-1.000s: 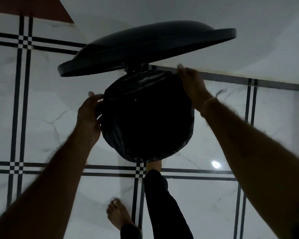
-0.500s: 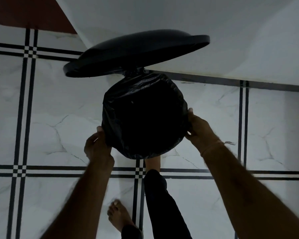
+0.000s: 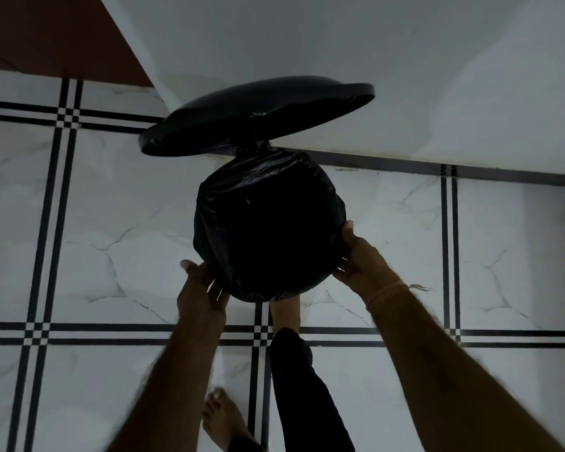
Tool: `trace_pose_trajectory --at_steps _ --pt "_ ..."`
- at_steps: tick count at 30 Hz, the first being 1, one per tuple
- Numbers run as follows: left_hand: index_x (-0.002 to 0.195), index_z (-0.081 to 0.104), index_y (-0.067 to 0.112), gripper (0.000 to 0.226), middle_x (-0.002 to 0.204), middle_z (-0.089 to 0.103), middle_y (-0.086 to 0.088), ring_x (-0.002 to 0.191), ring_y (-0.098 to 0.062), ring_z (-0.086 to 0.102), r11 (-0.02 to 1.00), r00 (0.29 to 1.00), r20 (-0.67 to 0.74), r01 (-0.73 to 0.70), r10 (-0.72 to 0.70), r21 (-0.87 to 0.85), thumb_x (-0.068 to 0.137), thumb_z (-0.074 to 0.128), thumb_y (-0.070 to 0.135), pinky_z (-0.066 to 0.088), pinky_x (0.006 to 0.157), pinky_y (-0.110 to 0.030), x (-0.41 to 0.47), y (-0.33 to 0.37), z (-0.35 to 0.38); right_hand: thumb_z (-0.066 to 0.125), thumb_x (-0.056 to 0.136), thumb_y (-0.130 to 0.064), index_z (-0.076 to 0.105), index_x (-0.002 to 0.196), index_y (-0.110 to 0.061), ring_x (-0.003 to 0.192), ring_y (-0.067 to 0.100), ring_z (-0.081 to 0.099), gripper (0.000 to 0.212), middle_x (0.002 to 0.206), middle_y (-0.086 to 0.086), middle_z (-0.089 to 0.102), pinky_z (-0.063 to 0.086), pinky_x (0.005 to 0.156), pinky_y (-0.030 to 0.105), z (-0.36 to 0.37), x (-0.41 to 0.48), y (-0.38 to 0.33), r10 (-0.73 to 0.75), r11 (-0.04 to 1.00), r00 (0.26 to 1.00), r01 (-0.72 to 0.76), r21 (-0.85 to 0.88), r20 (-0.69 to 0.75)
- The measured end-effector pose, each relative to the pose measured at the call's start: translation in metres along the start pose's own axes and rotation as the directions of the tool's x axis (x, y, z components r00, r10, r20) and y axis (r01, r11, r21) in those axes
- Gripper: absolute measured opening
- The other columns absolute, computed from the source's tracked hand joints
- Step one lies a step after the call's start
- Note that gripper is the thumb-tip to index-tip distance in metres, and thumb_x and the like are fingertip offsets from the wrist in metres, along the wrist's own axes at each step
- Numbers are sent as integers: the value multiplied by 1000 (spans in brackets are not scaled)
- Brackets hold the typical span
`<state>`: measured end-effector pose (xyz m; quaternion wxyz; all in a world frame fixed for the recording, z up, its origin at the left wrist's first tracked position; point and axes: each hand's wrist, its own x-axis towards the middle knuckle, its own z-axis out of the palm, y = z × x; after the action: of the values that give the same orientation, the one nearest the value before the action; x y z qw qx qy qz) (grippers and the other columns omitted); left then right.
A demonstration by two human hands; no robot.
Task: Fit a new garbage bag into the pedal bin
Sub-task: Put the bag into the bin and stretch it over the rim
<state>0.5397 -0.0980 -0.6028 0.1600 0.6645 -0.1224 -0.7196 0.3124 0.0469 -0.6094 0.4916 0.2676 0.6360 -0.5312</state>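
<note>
A round pedal bin stands on the tiled floor, seen from above, with its black lid [image 3: 258, 115] tipped open at the far side. A black garbage bag [image 3: 268, 223] lines the bin, its edge folded over the whole rim. My left hand [image 3: 203, 288] grips the folded bag edge at the near-left of the rim. At the near-right of the rim my right hand [image 3: 359, 259] holds the bag edge too. The bin's inside is too dark to see.
A bare foot [image 3: 284, 311] reaches under the bin's near side, its leg in dark trousers. My other foot [image 3: 222, 419] stands on the white marble tiles with black lines. A white wall [image 3: 372, 60] rises right behind the bin, a dark red surface [image 3: 62, 37] at far left.
Both hands slid along the rim from the far sides to the near side, pulling the bag edge down. The lid stayed open.
</note>
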Motion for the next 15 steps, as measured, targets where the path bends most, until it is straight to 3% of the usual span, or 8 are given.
trace_pose_trajectory --at_steps 3,7,11,15 --pt "125 66 14 33 118 72 -6 115 -25 67 999 1000 28 5 -6 41 104 56 37 54 100 -43 1 9 0 55 98 -54 64 130 -13 115 30 65 53 123 7 72 56 96 45 -1 0 3 1 1000 1000 -1 15 19" --pt "135 63 8 36 130 69 -14 120 -32 65 999 998 38 45 -45 14 104 57 25 56 97 -50 11 20 2 55 98 -51 63 133 -12 107 29 69 53 113 5 75 61 87 43 -5 0 5 26 998 999 -28 61 24" --pt "109 70 13 13 113 72 -8 110 -27 66 998 998 54 -21 18 60 103 59 16 56 92 -45 11 18 11 54 98 -53 63 133 -13 105 27 68 53 111 4 74 60 73 39 -7 1 8 44 996 999 -45 72 18" --pt "103 69 19 17 106 74 -3 109 -24 68 979 994 28 -105 102 176 106 54 25 56 81 -36 10 16 10 52 98 -55 62 133 -14 106 26 66 55 118 4 72 56 86 42 -10 2 5 78 996 997 -79 41 29"
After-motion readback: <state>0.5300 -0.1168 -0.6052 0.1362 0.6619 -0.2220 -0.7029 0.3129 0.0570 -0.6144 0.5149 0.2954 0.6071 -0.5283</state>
